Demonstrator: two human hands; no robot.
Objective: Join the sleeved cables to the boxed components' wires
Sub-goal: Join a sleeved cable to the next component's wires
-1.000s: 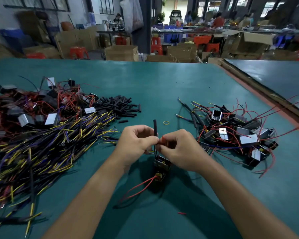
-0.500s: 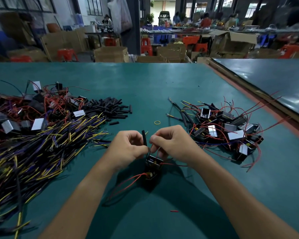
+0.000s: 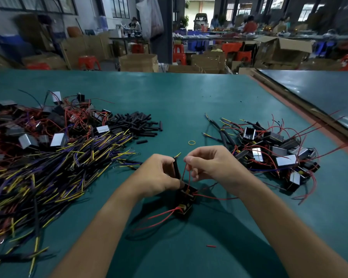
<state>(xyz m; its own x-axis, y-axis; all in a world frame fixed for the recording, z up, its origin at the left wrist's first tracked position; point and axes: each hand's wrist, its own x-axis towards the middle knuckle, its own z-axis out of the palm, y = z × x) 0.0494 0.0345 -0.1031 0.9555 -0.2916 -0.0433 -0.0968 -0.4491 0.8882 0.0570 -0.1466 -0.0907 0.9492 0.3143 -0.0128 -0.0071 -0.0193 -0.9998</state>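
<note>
A black boxed component [image 3: 184, 201] with red wires lies on the green table just below my hands. My left hand [image 3: 159, 175] holds a black sleeved cable [image 3: 176, 167] upright, its yellow tip poking out at the top. My right hand [image 3: 211, 163] pinches a thin red wire [image 3: 186, 173] that loops up from the component, a small gap right of the cable tip. More red wires trail from the box to the lower left and to the right.
A heap of yellow, purple and black cables [image 3: 48, 171] with boxed components fills the left. Loose black sleeve pieces [image 3: 137, 123] lie behind it. A pile of components with red wires [image 3: 273, 153] sits right. A yellow ring [image 3: 191, 142] and a red scrap [image 3: 211, 246] lie loose.
My hands have drawn slightly apart. The red wire now loops visibly up from the component in my right fingers, and the cable's yellow tip shows above my left hand.
</note>
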